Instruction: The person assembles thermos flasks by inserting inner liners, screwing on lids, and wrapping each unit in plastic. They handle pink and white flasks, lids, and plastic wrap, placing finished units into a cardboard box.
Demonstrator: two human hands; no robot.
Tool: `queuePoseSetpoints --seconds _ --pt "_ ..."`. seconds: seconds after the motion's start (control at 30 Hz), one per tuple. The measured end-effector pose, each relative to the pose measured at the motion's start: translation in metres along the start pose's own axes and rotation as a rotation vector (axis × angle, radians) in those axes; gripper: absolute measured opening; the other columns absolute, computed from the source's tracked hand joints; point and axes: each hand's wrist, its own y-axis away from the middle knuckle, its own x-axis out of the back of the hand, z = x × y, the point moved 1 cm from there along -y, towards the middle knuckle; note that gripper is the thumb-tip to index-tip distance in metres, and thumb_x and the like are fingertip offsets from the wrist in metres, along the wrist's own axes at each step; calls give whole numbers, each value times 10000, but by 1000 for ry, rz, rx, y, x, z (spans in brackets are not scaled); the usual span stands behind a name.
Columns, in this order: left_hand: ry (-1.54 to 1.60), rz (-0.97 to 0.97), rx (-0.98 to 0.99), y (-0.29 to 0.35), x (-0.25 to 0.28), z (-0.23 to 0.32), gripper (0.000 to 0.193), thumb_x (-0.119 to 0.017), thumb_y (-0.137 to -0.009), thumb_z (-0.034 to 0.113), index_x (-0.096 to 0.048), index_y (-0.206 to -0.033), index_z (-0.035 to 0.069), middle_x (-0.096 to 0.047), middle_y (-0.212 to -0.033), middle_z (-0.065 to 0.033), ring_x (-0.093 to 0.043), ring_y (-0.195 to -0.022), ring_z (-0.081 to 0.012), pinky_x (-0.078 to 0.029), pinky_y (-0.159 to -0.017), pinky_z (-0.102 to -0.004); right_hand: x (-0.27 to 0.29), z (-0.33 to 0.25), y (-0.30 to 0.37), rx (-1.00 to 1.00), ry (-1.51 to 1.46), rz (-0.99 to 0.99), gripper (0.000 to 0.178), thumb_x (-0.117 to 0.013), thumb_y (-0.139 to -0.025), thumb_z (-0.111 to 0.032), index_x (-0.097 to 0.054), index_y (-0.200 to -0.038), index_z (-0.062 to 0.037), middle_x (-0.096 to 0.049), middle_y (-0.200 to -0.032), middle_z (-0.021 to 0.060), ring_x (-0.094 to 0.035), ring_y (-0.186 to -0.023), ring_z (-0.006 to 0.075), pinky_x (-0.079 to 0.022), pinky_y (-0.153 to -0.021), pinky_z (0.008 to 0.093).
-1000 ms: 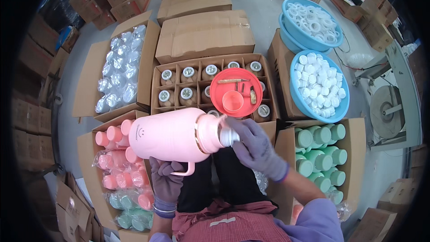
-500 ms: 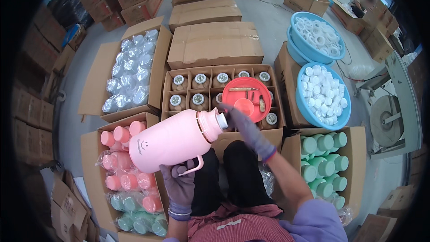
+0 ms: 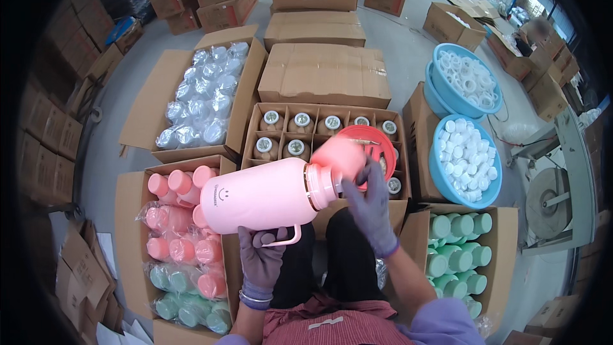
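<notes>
My gloved left hand [image 3: 260,255] is closed around the handle side of a large pink vacuum flask [image 3: 255,197], holding it tilted on its side above my knees. A smiling face is printed on its body, and its neck with a pale stopper [image 3: 337,186] points right. My gloved right hand [image 3: 372,209] is beside the neck, its fingers closed on a pink cup lid [image 3: 340,155], which is smeared by motion. Behind the lid a red basin [image 3: 383,147] holds several small tools and rests on a divided carton [image 3: 290,114] of silvery-topped bottle liners.
Pink and green flasks fill a carton [image 3: 131,249] at left; green ones fill another [image 3: 504,252] at right. Blue basins hold white stoppers [image 3: 469,160] and clear rings [image 3: 466,80]. An open carton [image 3: 246,99] of plastic-wrapped pieces stands far left. A person [image 3: 527,41] is at far right.
My right hand has left the stopper and now has the pink cup lid, raised from the red basin toward the flask's neck. The flask has shifted slightly right in view.
</notes>
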Motion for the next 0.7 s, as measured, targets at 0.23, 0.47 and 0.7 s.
queuePoseSetpoints --seconds 0.23,0.47,0.7 --pt "134 -201 109 22 -8 -7 429 -385 -1070 413 -539 -1133 18 -495 -715 9 -590 -751 -194 -440 -1087 -502 25 -15 19 159 -143 -123 683 -685 -760 -86 -457 -1399 -11 -529 -1258 161 -514 -1172 294 -416 -1012 416" --pt "-301 -209 -90 34 -33 -10 323 -408 -1071 380 -477 -937 94 -304 -669 37 -472 -644 -127 -541 -954 -471 16 4 7 -136 -618 -423 633 -652 -838 -175 -405 -1414 -81 -395 -1467 165 -395 -1357 293 -327 -1129 447" --pt "395 -270 408 29 -37 30 411 -349 -1083 402 -482 -1149 18 -338 -663 41 -433 -631 -115 -509 -957 -501 35 -89 -16 1355 203 -596 444 -714 -777 -216 -587 -1202 -239 -507 -1341 70 -490 -1209 376 -455 -984 535"
